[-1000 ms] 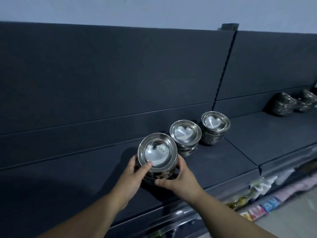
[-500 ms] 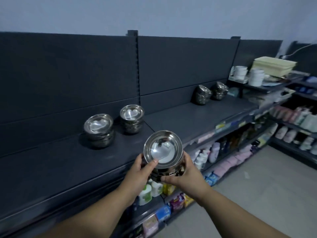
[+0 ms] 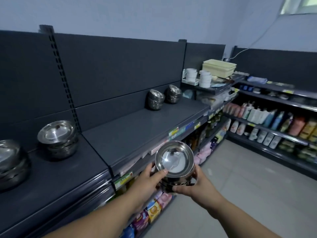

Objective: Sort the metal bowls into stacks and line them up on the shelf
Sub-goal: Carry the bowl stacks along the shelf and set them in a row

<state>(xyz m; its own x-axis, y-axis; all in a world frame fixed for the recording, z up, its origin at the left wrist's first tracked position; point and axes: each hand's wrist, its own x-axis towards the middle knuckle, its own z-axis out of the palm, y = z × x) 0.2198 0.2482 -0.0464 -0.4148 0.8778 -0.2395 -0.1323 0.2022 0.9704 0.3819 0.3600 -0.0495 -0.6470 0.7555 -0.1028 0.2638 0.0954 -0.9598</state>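
Both hands, left hand and right hand, grip a stack of metal bowls off the dark shelf; four other bowl stacks, apparently, sit there.

- My left hand and right hand are both full, clasped round a stack of bowls out past the front edge of the shelf, over the open aisle floor.
- The shelf's middle stretch lies bare from back panel to front edge.
- Toward its left end, one bowl stack stands near the back, another at the frame's left edge.
- Toward its right end, two tilted stacks lean by the back panel.
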